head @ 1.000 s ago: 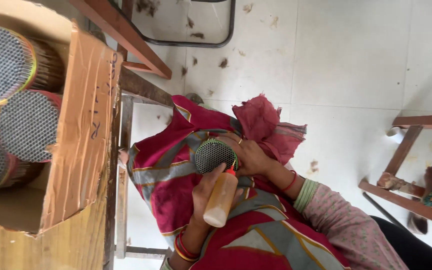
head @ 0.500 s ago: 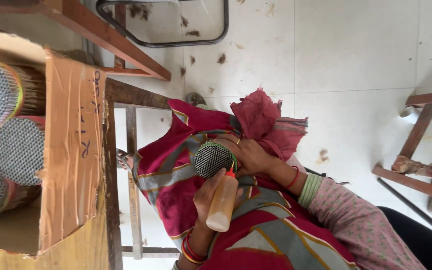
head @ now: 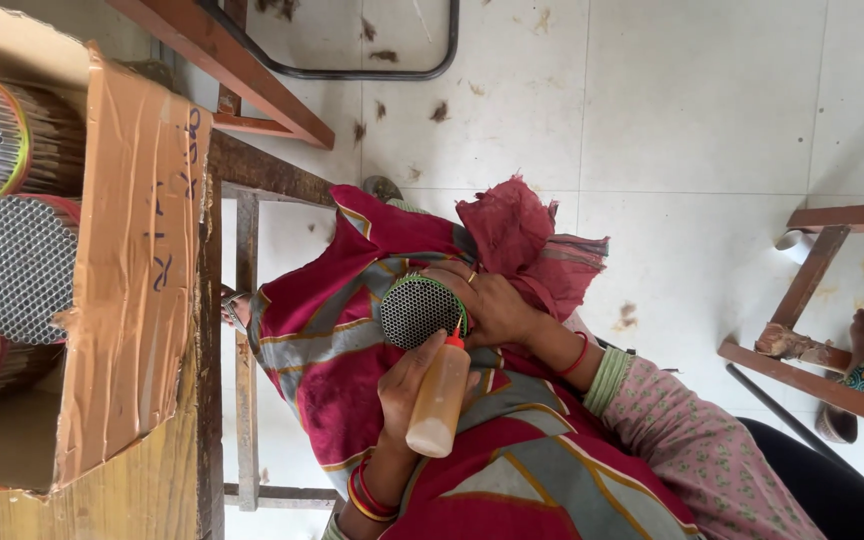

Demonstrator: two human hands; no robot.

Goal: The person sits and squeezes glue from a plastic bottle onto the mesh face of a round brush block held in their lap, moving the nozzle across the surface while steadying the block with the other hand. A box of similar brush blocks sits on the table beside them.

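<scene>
Squeeze bottle [head: 439, 398] amber in one hand [head: 407, 385], round tube bundle [head: 420, 311] in other hand [head: 492, 305]

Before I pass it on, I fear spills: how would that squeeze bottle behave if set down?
The squeeze bottle looks soft-walled, so probably yields under a firm grip. Tall and narrow, it may tip. Its round body would likely roll.
</scene>
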